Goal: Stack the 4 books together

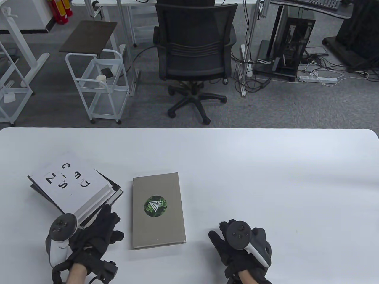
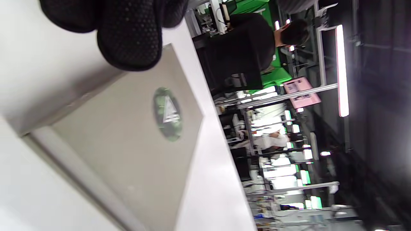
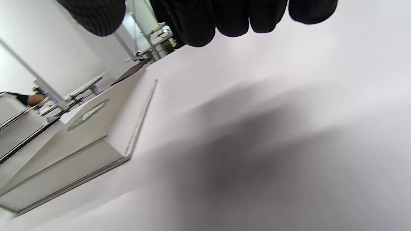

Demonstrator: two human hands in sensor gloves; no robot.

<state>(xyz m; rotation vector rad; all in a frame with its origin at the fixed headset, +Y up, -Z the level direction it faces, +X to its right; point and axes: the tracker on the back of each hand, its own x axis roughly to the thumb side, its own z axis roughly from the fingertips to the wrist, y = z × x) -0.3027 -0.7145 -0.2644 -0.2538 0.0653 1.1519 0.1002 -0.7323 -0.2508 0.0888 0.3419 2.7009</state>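
Observation:
A white book with black letters [image 1: 69, 183] lies askew on top of a stack at the table's left, with darker book edges [image 1: 114, 193] showing under it. A grey book with a round green emblem [image 1: 158, 210] lies flat just right of the stack, and also shows in the left wrist view [image 2: 128, 144] and the right wrist view [image 3: 80, 138]. My left hand [image 1: 99, 227] lies between the two, its fingers [image 1: 106, 211] touching the stack's near corner and holding nothing. My right hand [image 1: 237, 245] rests empty on the table, to the right of the grey book.
The white table [image 1: 266, 177] spans the view, its far edge at mid-frame. Beyond it stand a black office chair [image 1: 194, 56] and a white wire cart [image 1: 97, 85] on the floor.

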